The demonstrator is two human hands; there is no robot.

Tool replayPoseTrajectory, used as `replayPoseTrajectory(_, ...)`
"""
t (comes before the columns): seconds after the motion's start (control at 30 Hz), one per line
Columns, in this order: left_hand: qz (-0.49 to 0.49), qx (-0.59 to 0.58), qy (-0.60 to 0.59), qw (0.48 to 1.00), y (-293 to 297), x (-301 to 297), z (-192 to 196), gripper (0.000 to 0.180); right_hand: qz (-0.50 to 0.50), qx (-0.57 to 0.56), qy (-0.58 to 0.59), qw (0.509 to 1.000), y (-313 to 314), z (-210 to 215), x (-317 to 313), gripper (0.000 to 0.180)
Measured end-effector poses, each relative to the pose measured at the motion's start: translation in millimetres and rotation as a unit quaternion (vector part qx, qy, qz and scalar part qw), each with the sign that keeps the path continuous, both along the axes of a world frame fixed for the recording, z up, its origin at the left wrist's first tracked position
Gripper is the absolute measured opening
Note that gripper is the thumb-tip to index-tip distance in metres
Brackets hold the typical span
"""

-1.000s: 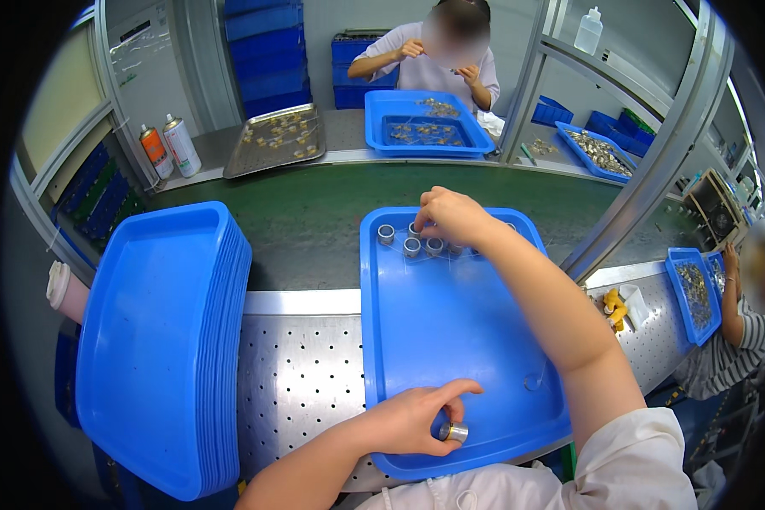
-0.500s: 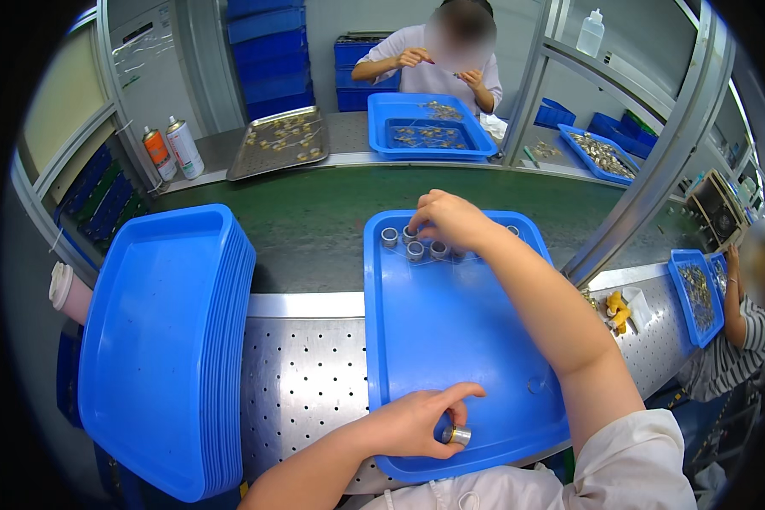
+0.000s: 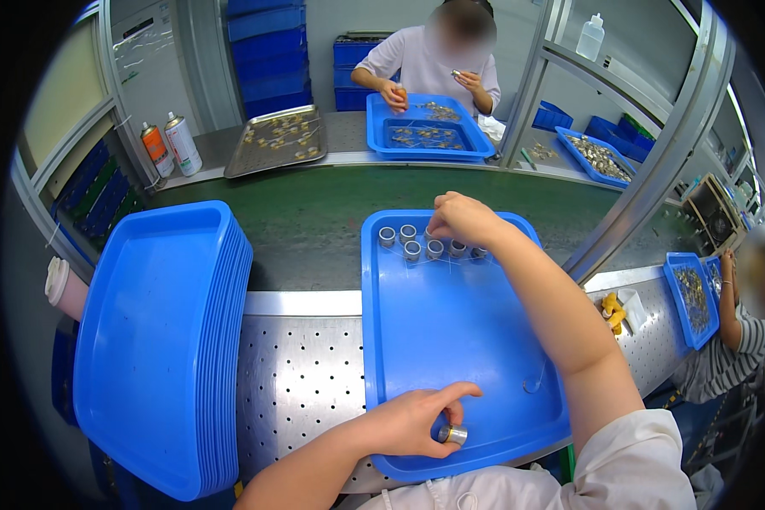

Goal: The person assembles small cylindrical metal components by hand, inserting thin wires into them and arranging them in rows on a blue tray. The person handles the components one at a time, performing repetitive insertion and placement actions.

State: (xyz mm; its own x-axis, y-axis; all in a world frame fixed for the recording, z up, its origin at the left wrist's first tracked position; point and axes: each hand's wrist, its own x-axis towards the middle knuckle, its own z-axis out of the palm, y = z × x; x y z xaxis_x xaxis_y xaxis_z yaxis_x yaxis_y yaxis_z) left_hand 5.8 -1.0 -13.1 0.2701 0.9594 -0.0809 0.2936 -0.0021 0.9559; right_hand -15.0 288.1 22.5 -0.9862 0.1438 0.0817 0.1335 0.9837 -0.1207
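Note:
A blue tray lies in front of me, with several small hollow metal cylinders standing in two rows along its far end. Thin wires stick out from some of them. My right hand reaches over the tray to the back row, fingertips bent down onto one cylinder there and mostly covering it. At the near edge, my left hand holds another small metal cylinder on its side between thumb and fingers. A thin curved wire lies on the tray's right side.
A stack of blue trays stands on my left, beside a lidded cup. Beyond the green surface are two spray cans, a metal tray and a co-worker. A metal post rises at the right.
My right hand has moved slightly right along the back row, uncovering a cylinder. My left hand keeps its hold. The co-worker opposite has lowered one hand to their tray, holding something orange.

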Motion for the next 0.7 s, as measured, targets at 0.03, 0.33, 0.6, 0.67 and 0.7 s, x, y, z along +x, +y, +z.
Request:
replayPoseTrajectory(0.03, 0.0, 0.001, 0.0, 1.0, -0.1, 0.0, -0.4, 0.063, 0.003, -0.007, 0.0, 1.0, -1.8, -0.2, -2.5, 0.013)
replayPoseTrajectory(0.33, -0.002, 0.01, 0.001, 1.0, -0.6, -0.5, -0.5, 0.064, 0.012, -0.034, 0.02, 0.999, -1.1, -1.6, -1.4, 0.015)
replayPoseTrajectory(0.6, 0.001, -0.006, 0.013, 1.0, -0.9, 0.0, 3.4, 0.064, -0.083, -0.004, -0.029, 0.996, 33.1, 17.3, 29.7, 0.012)
replayPoseTrajectory(0.67, 0.002, -0.003, 0.011, 1.0, -0.5, 0.1, 3.1, 0.064, -0.071, -0.007, -0.037, 0.997, 34.7, 12.5, 31.8, 0.013)
replayPoseTrajectory(0.7, 0.002, -0.001, 0.01, 1.0, -0.6, 0.2, 2.4, 0.065, -0.064, -0.006, -0.047, 0.997, 32.9, 11.3, 31.0, 0.013)
